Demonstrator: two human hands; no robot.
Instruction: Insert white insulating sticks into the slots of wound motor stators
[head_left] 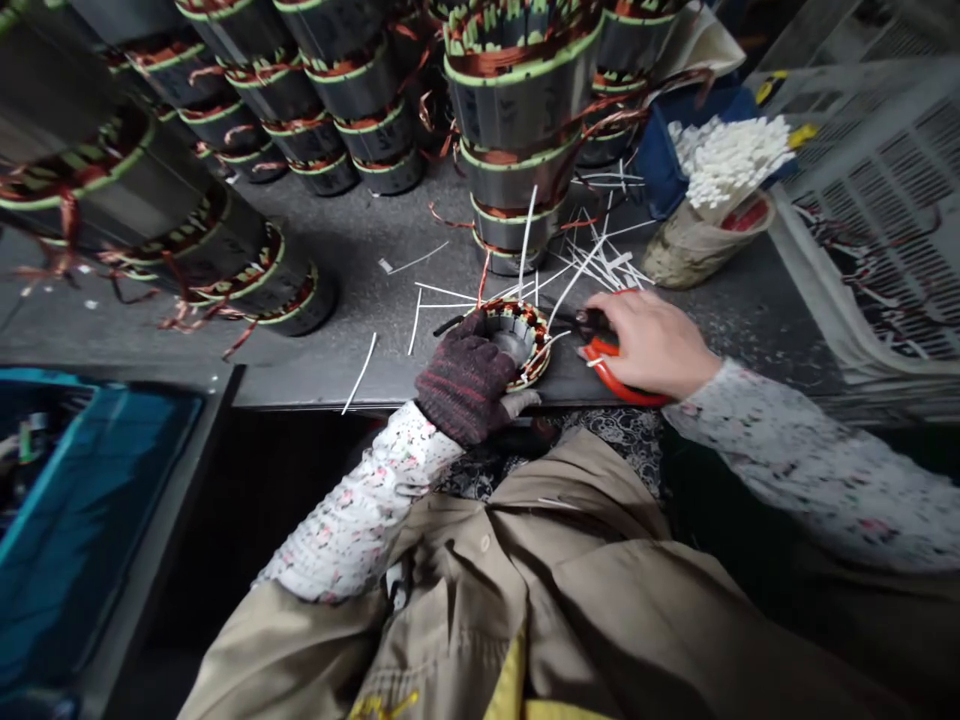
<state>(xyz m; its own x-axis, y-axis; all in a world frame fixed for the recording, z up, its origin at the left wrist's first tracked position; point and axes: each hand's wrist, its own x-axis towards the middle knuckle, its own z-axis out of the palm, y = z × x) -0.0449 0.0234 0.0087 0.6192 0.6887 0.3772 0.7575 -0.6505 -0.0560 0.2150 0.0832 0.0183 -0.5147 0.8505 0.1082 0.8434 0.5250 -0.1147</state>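
Near the bench's front edge lies a motor stator (541, 325), a ring with copper windings and white ties round its rim. My left hand (469, 380), in a dark knitted glove, is closed round the stator's left and front side. My right hand (652, 340), bare, grips red-handled scissors (619, 375) just right of the ring. Their dark blades point toward the stator's right rim, partly hidden by my fingers. A white tie (529, 240) sticks up from the far side of the ring, and another runs up and right from its rim.
Stacked stators (517, 120) stand behind, with a leaning stack (217, 230) at left. Loose white tie pieces (600, 255) litter the bench (360, 290). A cup (705, 235) of white ties stands beside a blue bin (660, 150). A white crate (862, 330) is at right, a teal crate (112, 480) at left.
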